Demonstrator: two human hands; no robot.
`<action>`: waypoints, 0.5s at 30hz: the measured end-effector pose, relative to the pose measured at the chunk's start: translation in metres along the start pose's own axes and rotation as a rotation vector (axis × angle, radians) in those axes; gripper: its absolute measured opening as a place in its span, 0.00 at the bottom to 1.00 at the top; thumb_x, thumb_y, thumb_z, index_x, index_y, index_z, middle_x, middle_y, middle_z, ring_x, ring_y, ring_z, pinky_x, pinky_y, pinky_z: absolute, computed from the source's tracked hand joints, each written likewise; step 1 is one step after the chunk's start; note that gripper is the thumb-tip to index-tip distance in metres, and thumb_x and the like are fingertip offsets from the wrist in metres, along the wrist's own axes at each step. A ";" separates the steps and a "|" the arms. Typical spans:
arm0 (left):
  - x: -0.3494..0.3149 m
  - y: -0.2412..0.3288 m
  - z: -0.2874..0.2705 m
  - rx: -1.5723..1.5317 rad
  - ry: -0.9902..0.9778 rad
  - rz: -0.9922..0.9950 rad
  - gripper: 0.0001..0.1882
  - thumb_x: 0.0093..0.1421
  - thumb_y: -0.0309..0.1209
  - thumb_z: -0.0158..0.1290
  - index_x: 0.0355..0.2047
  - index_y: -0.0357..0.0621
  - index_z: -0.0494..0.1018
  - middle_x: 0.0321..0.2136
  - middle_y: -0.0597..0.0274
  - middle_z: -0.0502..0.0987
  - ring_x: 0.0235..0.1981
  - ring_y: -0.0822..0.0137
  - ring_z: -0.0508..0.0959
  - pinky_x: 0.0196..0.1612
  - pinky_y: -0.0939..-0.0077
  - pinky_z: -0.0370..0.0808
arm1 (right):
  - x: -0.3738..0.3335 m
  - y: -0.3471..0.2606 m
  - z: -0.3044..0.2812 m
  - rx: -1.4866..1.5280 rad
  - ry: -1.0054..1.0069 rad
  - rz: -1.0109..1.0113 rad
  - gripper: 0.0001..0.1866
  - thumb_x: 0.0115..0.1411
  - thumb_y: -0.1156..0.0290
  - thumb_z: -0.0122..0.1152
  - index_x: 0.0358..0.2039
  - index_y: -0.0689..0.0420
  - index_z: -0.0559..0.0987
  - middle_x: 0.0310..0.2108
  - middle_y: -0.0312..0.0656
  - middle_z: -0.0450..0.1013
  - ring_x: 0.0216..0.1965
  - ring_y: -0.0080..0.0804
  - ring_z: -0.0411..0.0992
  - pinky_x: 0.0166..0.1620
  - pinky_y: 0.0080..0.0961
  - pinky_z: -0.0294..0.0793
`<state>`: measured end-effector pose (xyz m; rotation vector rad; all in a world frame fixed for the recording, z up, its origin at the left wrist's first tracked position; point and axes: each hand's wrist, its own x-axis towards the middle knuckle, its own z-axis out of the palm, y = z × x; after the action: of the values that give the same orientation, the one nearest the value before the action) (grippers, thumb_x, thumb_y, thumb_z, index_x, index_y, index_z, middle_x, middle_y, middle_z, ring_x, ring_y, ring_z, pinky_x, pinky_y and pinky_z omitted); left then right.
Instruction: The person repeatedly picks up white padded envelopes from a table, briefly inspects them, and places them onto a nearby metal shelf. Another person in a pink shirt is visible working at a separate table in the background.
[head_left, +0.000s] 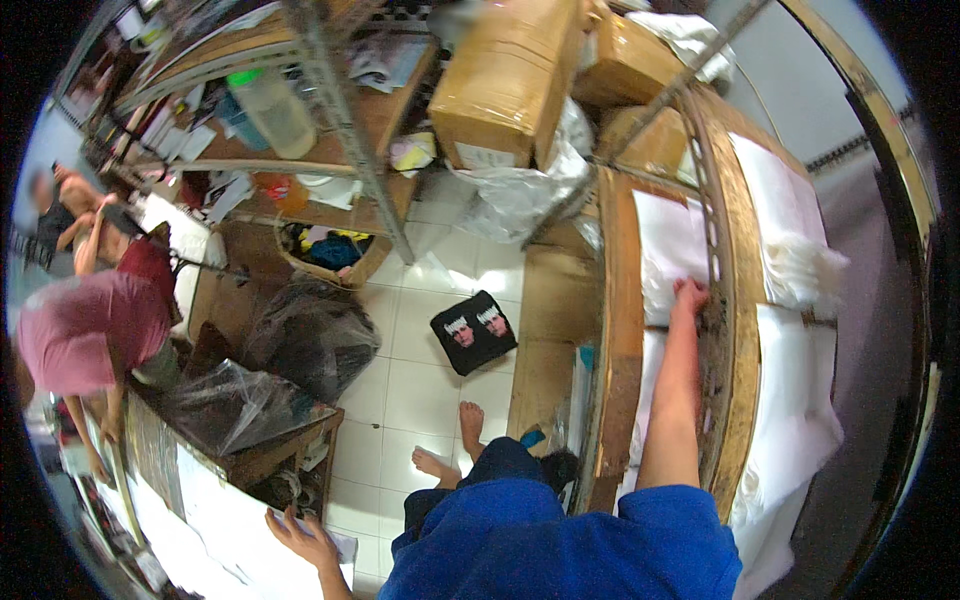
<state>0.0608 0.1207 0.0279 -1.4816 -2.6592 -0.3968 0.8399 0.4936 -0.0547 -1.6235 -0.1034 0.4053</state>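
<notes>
My right hand (690,295) reaches onto the wooden rack on the right. Its fingers are curled together at the near edge of a stack of white sheets (672,240), beside the metal upright; what they hold, if anything, is too small to make out. At the lower left, my left hand (305,542) is open, fingers spread, at the edge of a table with large white sheets (215,535). I cannot tell whether it touches them. A folded black cloth (473,350) printed with two face pictures lies on the tiled floor ahead of my bare feet.
Large cardboard boxes (505,75) stand at the back. A basket of coloured cloth (368,268) and dark plastic-wrapped bundle (315,335) are left of the aisle. More white sheets (790,400) lie on the rack's far side. Another person (85,325) bends over the left table.
</notes>
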 end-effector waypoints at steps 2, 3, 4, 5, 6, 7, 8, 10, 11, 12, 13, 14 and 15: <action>0.001 0.006 -0.004 -0.049 -0.012 -0.026 0.18 0.56 0.31 0.51 0.44 0.33 0.70 0.60 0.39 0.55 0.62 0.42 0.54 0.62 0.51 0.53 | 0.000 -0.001 0.005 -0.104 0.052 -0.016 0.05 0.55 0.78 0.55 0.28 0.61 0.68 0.21 0.45 0.72 0.21 0.31 0.72 0.21 0.24 0.73; 0.002 0.006 -0.008 -0.068 -0.010 -0.050 0.18 0.53 0.29 0.52 0.44 0.33 0.70 0.59 0.39 0.55 0.62 0.41 0.54 0.62 0.51 0.52 | 0.000 -0.001 0.004 -0.166 0.061 -0.038 0.04 0.54 0.77 0.55 0.28 0.61 0.69 0.23 0.45 0.72 0.22 0.32 0.72 0.24 0.26 0.73; 0.000 0.007 -0.010 -0.102 0.007 -0.072 0.18 0.50 0.27 0.54 0.43 0.34 0.70 0.59 0.39 0.56 0.61 0.41 0.54 0.62 0.51 0.52 | -0.005 0.001 0.000 -0.225 0.050 -0.073 0.04 0.53 0.76 0.54 0.28 0.61 0.70 0.24 0.45 0.72 0.24 0.34 0.71 0.26 0.28 0.72; 0.003 0.007 -0.008 -0.131 0.040 -0.089 0.20 0.46 0.24 0.55 0.42 0.35 0.71 0.59 0.39 0.56 0.61 0.41 0.55 0.62 0.52 0.52 | -0.005 0.008 -0.006 -0.273 0.044 -0.106 0.04 0.53 0.75 0.54 0.28 0.61 0.71 0.25 0.45 0.72 0.25 0.35 0.71 0.28 0.30 0.72; 0.004 0.005 -0.008 -0.136 0.041 -0.070 0.20 0.45 0.26 0.56 0.42 0.36 0.71 0.58 0.40 0.57 0.61 0.41 0.55 0.62 0.51 0.52 | -0.007 0.013 -0.020 -0.308 0.042 -0.139 0.05 0.52 0.73 0.53 0.28 0.61 0.72 0.26 0.45 0.73 0.26 0.36 0.70 0.31 0.32 0.72; -0.001 0.001 -0.012 -0.127 0.039 -0.088 0.20 0.45 0.27 0.56 0.41 0.37 0.71 0.58 0.40 0.58 0.60 0.41 0.56 0.62 0.51 0.53 | -0.022 0.015 -0.013 -0.340 0.016 -0.173 0.06 0.51 0.72 0.53 0.28 0.61 0.73 0.28 0.45 0.73 0.28 0.37 0.70 0.33 0.34 0.72; 0.010 0.003 -0.014 -0.137 0.044 -0.055 0.21 0.44 0.28 0.57 0.41 0.38 0.72 0.57 0.40 0.58 0.60 0.41 0.56 0.62 0.51 0.53 | -0.026 0.026 -0.030 -0.334 0.032 -0.191 0.07 0.50 0.71 0.53 0.28 0.61 0.74 0.29 0.45 0.73 0.29 0.39 0.69 0.35 0.36 0.71; 0.007 -0.005 -0.017 -0.172 0.064 -0.059 0.21 0.44 0.32 0.59 0.41 0.40 0.73 0.56 0.40 0.60 0.59 0.41 0.57 0.61 0.49 0.54 | -0.026 0.043 -0.041 -0.385 -0.253 -0.373 0.09 0.50 0.68 0.51 0.26 0.61 0.75 0.25 0.44 0.72 0.26 0.37 0.67 0.33 0.35 0.70; 0.007 -0.006 -0.018 -0.172 0.091 -0.032 0.21 0.44 0.33 0.59 0.40 0.41 0.73 0.55 0.40 0.61 0.59 0.41 0.58 0.61 0.49 0.55 | -0.070 0.063 -0.032 -0.289 -0.139 -0.564 0.10 0.51 0.68 0.50 0.20 0.60 0.73 0.19 0.42 0.69 0.22 0.34 0.65 0.30 0.33 0.68; 0.002 -0.002 -0.030 -0.157 0.095 -0.037 0.21 0.45 0.35 0.59 0.40 0.41 0.73 0.55 0.41 0.61 0.58 0.42 0.59 0.61 0.49 0.55 | -0.137 0.051 -0.016 -0.221 -0.157 -0.350 0.13 0.54 0.67 0.50 0.16 0.60 0.70 0.17 0.41 0.67 0.20 0.30 0.64 0.27 0.32 0.66; 0.001 -0.005 -0.038 -0.171 0.097 -0.026 0.21 0.46 0.36 0.59 0.40 0.41 0.74 0.54 0.41 0.62 0.58 0.42 0.59 0.61 0.49 0.55 | -0.150 0.066 -0.019 -0.264 -0.301 -0.390 0.12 0.56 0.67 0.50 0.19 0.58 0.70 0.17 0.39 0.67 0.20 0.28 0.63 0.27 0.28 0.64; -0.001 -0.009 -0.040 -0.196 0.113 -0.014 0.21 0.46 0.37 0.59 0.40 0.41 0.74 0.54 0.41 0.62 0.58 0.42 0.59 0.61 0.49 0.55 | -0.174 0.082 -0.015 -0.288 -0.387 -0.399 0.11 0.57 0.67 0.49 0.21 0.58 0.71 0.18 0.38 0.66 0.20 0.27 0.62 0.26 0.27 0.63; -0.003 -0.012 -0.042 -0.223 0.131 0.003 0.20 0.47 0.37 0.59 0.40 0.41 0.74 0.53 0.41 0.63 0.58 0.42 0.59 0.61 0.49 0.55 | -0.201 0.098 -0.009 -0.311 -0.469 -0.411 0.10 0.58 0.67 0.49 0.23 0.58 0.71 0.19 0.36 0.65 0.19 0.26 0.61 0.26 0.26 0.62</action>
<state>0.0498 0.1015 0.0655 -1.4570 -2.5791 -0.7842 0.6382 0.4137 -0.1103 -1.7275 -0.8761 0.4570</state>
